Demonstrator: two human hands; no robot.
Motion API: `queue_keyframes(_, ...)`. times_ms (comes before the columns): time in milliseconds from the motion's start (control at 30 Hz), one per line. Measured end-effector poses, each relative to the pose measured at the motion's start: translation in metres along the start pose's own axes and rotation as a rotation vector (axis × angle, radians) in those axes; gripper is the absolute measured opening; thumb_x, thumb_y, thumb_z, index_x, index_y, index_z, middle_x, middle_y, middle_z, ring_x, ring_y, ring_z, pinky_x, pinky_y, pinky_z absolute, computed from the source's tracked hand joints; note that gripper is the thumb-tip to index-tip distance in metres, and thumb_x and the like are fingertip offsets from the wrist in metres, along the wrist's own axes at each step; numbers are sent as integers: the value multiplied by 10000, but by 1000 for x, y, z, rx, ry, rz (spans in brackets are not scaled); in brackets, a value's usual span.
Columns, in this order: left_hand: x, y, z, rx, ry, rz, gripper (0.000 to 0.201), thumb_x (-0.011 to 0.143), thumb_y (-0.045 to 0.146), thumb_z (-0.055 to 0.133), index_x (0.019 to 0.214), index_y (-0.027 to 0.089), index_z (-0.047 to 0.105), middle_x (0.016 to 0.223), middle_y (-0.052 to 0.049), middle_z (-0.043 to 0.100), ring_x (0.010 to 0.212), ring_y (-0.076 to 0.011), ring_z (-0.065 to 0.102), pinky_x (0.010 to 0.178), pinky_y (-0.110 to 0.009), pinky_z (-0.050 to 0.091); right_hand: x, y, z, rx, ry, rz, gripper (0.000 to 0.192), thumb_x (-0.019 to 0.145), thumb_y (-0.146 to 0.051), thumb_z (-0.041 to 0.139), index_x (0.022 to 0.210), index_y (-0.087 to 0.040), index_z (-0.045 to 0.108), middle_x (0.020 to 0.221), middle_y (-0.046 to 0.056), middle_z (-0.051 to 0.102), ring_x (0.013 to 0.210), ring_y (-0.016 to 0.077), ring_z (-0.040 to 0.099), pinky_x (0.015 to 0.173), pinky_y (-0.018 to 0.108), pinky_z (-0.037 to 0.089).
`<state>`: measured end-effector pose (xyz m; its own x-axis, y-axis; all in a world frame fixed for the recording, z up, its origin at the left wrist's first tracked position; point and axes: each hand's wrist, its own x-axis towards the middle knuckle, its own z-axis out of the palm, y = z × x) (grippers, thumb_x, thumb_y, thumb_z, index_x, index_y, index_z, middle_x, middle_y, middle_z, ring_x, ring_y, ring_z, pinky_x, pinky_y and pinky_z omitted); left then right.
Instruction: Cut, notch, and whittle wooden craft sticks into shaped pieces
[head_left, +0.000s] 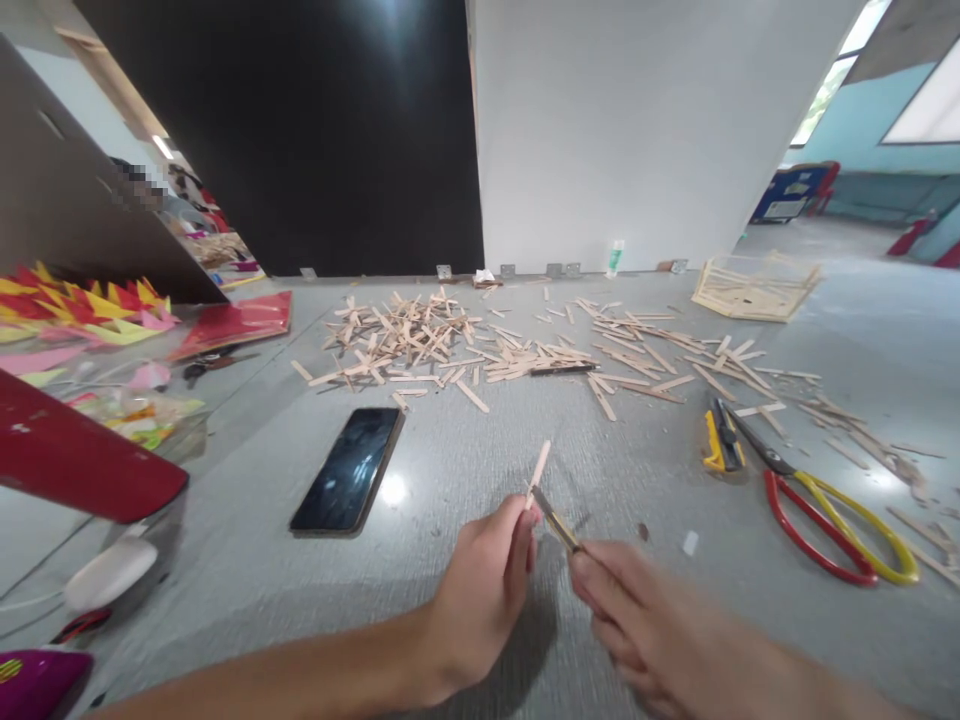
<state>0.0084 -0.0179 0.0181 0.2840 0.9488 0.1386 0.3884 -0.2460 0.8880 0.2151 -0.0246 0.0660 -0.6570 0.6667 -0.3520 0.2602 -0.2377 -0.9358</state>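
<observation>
My left hand [487, 570] is closed around the lower end of a flat wooden craft stick [543, 462], which points up and slightly right. In my right hand [637, 610] is a utility knife [556, 522], its blade against the stick just above my left fingers. The knife's handle is mostly hidden in my right fist. Beyond my hands lies a wide pile of cut craft sticks [409, 335], some of them joined into crosses. A dark smartphone [349, 470] rests on the floor left of my left hand.
Red-and-yellow-handled scissors [832, 525] and a yellow cutter [722, 440] lie right. A stick frame [754, 290] and a small glue bottle [615, 258] stand near the white panel [645, 120]. Left are a red tube [82, 450], a white computer mouse [111, 570] and folded coloured paper [82, 305].
</observation>
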Motion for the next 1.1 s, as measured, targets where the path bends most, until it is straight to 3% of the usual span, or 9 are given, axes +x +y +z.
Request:
queue_keyframes(67, -1, -1, 2, 6, -19, 13, 328, 1100, 357, 332, 815, 242, 446, 634, 56, 466, 539, -130, 452, 590, -236, 383, -3, -16, -19, 45, -68, 175, 431, 1040, -666, 389, 845, -281, 388, 621, -95, 263, 457, 100, 168, 367, 190, 168)
queue_keyframes(133, -2, -1, 3, 14, -39, 27, 316, 1095, 343, 341, 818, 242, 453, 643, 50, 482, 551, -133, 476, 606, -241, 394, -6, -30, -37, 107, -148, 519, 344, 1097, -492, 402, 838, -267, 425, 570, -110, 278, 437, 90, 116, 331, 167, 97)
queue_keyframes(200, -3, -2, 3, 25, -41, 32, 309, 1095, 326, 340, 821, 241, 455, 649, 49, 487, 559, -135, 484, 613, -246, 396, -4, -32, -39, 209, -115, 588, 350, 1121, -416, 385, 812, -258, 432, 546, -117, 300, 436, 87, 98, 329, 149, 86)
queue_keyframes(400, -5, -5, 2, 49, -40, 33, 314, 1104, 320, 315, 826, 244, 439, 643, 57, 461, 546, -134, 446, 586, -250, 371, 1, -16, -11, 638, 103, 532, 540, 1069, -226, 415, 564, -204, 603, 460, -96, 455, 378, 81, 299, 350, 135, 212)
queue_keyframes(500, -6, -6, 5, 51, -79, 60, 287, 1092, 334, 345, 844, 246, 459, 646, 50, 481, 541, -138, 460, 577, -252, 369, -7, -31, -30, 469, 27, 573, 402, 1072, -290, 519, 705, -187, 646, 506, -97, 471, 387, 70, 257, 313, 109, 188)
queue_keyframes(633, -5, -6, 5, 49, -93, 59, 295, 1103, 328, 328, 854, 245, 462, 651, 48, 488, 551, -137, 479, 590, -248, 382, -9, -35, -39, 158, -74, 572, 375, 1076, -483, 504, 792, -246, 444, 543, -121, 327, 418, 64, 146, 318, 108, 134)
queue_keyframes(800, -3, -5, 0, 42, -76, 52, 290, 1105, 305, 317, 850, 242, 440, 659, 54, 464, 561, -131, 469, 609, -246, 391, -6, -17, -19, 297, 5, 430, 438, 987, -669, 537, 874, -264, 418, 574, -127, 320, 464, 65, 205, 403, 133, 226)
queue_keyframes(933, -3, -4, 0, 27, -124, 99, 230, 1082, 278, 330, 920, 233, 489, 671, 49, 477, 566, -132, 463, 589, -241, 391, -11, -32, -38, 23, -17, 505, 393, 1017, -590, 530, 852, -241, 454, 591, -112, 331, 475, 67, 179, 376, 149, 138)
queue_keyframes(1100, -3, -6, 1, 19, -136, 112, 232, 1090, 258, 310, 965, 222, 503, 675, 54, 459, 566, -127, 448, 581, -239, 385, -12, -42, -51, 41, -48, 480, 346, 1022, -526, 510, 830, -245, 444, 580, -112, 335, 463, 70, 178, 356, 149, 123)
